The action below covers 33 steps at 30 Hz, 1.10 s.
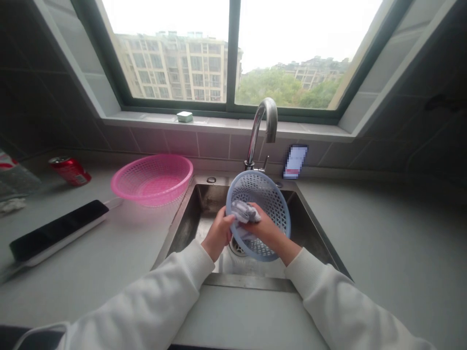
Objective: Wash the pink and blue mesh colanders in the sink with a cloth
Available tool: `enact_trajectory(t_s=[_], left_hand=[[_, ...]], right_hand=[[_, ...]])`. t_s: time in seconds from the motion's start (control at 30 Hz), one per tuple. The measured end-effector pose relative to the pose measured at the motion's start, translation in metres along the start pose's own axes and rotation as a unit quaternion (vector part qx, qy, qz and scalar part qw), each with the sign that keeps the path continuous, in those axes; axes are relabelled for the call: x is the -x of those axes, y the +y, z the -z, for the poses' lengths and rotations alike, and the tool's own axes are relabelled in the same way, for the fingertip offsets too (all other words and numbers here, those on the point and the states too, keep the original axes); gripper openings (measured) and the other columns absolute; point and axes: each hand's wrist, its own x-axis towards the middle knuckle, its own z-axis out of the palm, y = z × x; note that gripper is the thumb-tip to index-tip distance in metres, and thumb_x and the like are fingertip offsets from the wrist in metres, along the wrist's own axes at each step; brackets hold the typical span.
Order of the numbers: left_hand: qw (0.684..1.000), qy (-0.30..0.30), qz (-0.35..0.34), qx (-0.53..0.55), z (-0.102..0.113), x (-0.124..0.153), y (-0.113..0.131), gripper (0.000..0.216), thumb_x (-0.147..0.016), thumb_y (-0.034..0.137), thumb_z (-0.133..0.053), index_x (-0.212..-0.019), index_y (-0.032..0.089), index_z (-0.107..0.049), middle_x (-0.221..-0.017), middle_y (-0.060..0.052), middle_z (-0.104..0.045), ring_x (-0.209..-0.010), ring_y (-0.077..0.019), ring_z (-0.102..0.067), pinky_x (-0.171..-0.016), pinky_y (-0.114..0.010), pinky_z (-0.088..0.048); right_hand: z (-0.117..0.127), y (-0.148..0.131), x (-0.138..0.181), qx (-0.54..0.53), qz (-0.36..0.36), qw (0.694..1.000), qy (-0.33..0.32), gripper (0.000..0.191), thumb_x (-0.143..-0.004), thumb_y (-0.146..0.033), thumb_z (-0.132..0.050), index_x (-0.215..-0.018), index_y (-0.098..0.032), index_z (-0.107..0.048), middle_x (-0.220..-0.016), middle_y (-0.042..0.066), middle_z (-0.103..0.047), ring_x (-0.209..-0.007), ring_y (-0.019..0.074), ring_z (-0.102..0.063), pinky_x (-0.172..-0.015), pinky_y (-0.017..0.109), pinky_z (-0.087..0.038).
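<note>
Over the sink [310,223], a light-blue plastic colander [272,197] is held tilted, its inside facing me. My left hand [218,232] grips the colander's left rim, thumb at the inner side. My right hand [263,227] reaches inside and is closed on a crumpled white-and-grey cloth [245,212], which presses against the inner wall near the left rim. Part of the cloth is hidden behind the right hand. The chrome faucet [270,121] stands behind the colander, and no water shows at its spout.
A pink basket [155,187] sits on the counter [146,243] left of the sink. Further left are a red can [70,171], a long black-topped device [60,231] and a clear plastic bottle [16,177]. A phone [295,161] leans behind the sink; a small green box [184,116] rests on the sill.
</note>
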Motion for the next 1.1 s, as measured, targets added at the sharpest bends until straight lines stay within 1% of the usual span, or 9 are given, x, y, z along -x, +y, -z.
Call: enact_trajectory(t_s=[0.13, 0.3, 0.43, 0.53, 0.67, 0.8, 0.9, 1.03, 1.1], left_hand=[[0.995, 0.026, 0.021, 0.096, 0.007, -0.009, 0.001, 0.057, -0.081, 0.065, -0.065, -0.106, 0.014, -0.072, -0.068, -0.003, -0.071, -0.060, -0.0218, -0.066, -0.051, -0.028, -0.044], [0.993, 0.052, -0.020, 0.101, 0.014, -0.016, 0.007, 0.054, -0.081, 0.062, -0.065, -0.107, 0.016, -0.074, -0.079, -0.005, -0.078, -0.070, -0.0235, -0.070, -0.055, -0.029, -0.049], [0.994, 0.025, -0.076, 0.073, 0.020, -0.020, 0.013, 0.055, -0.083, 0.062, -0.064, -0.117, 0.019, -0.073, -0.099, -0.009, -0.080, -0.084, -0.0262, -0.073, -0.068, -0.033, -0.054], [0.991, 0.007, -0.124, 0.044, 0.020, -0.018, 0.019, 0.058, -0.079, 0.057, -0.072, -0.120, 0.016, -0.073, -0.108, -0.009, -0.080, -0.095, -0.0277, -0.073, -0.082, -0.036, -0.056], [0.989, -0.032, -0.139, -0.025, 0.015, -0.012, 0.029, 0.063, -0.077, 0.058, -0.073, -0.121, 0.012, -0.074, -0.110, -0.012, -0.080, -0.105, -0.0328, -0.072, -0.094, -0.040, -0.054], [0.982, -0.114, -0.128, -0.082, 0.007, -0.007, 0.034, 0.070, -0.073, 0.065, -0.075, -0.120, 0.012, -0.076, -0.110, -0.013, -0.080, -0.107, -0.0371, -0.071, -0.096, -0.044, -0.053], [0.977, -0.144, -0.125, -0.095, 0.004, -0.006, 0.032, 0.074, -0.071, 0.069, -0.077, -0.120, 0.012, -0.075, -0.110, -0.013, -0.079, -0.110, -0.0387, -0.070, -0.098, -0.045, -0.052], [0.981, -0.113, -0.136, -0.074, 0.006, -0.007, 0.025, 0.077, -0.073, 0.071, -0.075, -0.124, 0.012, -0.071, -0.123, -0.016, -0.075, -0.120, -0.0392, -0.066, -0.106, -0.047, -0.049], [0.984, -0.107, -0.123, -0.071, 0.007, -0.007, 0.020, 0.085, -0.069, 0.066, -0.081, -0.133, 0.013, -0.064, -0.133, -0.017, -0.070, -0.128, -0.0396, -0.062, -0.111, -0.047, -0.046]], right_hand=[[-0.004, -0.006, 0.009, 0.127, 0.022, 0.991, -0.046, 0.047, -0.069, -0.020, -0.078, -0.114, -0.023, -0.065, -0.107, 0.003, -0.075, -0.099, 0.0252, -0.069, -0.091, 0.039, -0.052], [0.011, -0.012, 0.015, 0.261, 0.070, 0.961, -0.055, 0.042, -0.076, -0.013, -0.074, -0.117, -0.024, -0.069, -0.116, 0.005, -0.076, -0.106, 0.0253, -0.070, -0.093, 0.034, -0.050], [0.029, -0.010, 0.011, 0.409, 0.042, 0.912, -0.022, 0.042, -0.081, -0.017, -0.073, -0.122, -0.023, -0.069, -0.119, 0.010, -0.073, -0.108, 0.0270, -0.069, -0.092, 0.034, -0.050], [0.039, -0.010, 0.006, 0.493, -0.004, 0.869, 0.041, 0.038, -0.086, -0.017, -0.065, -0.124, -0.021, -0.068, -0.113, 0.012, -0.071, -0.105, 0.0286, -0.069, -0.088, 0.035, -0.051], [0.048, -0.005, -0.004, 0.451, -0.006, 0.874, 0.179, 0.046, -0.088, -0.018, -0.062, -0.135, -0.016, -0.063, -0.127, 0.018, -0.068, -0.117, 0.0333, -0.065, -0.101, 0.044, -0.050], [0.043, 0.002, -0.006, 0.314, 0.096, 0.912, 0.246, 0.048, -0.087, -0.022, -0.061, -0.135, -0.017, -0.064, -0.135, 0.017, -0.068, -0.127, 0.0353, -0.062, -0.113, 0.055, -0.045], [0.025, 0.000, -0.001, 0.259, 0.155, 0.936, 0.183, 0.049, -0.082, -0.018, -0.064, -0.130, -0.021, -0.067, -0.132, 0.012, -0.072, -0.125, 0.0321, -0.065, -0.114, 0.054, -0.046], [0.004, -0.008, 0.009, 0.249, 0.142, 0.958, 0.011, 0.049, -0.076, -0.012, -0.070, -0.124, -0.023, -0.072, -0.126, 0.010, -0.077, -0.115, 0.0292, -0.071, -0.105, 0.048, -0.053], [0.001, -0.011, 0.011, 0.263, 0.131, 0.956, -0.025, 0.050, -0.075, -0.011, -0.072, -0.125, -0.022, -0.072, -0.126, 0.011, -0.077, -0.115, 0.0293, -0.072, -0.103, 0.048, -0.054]])
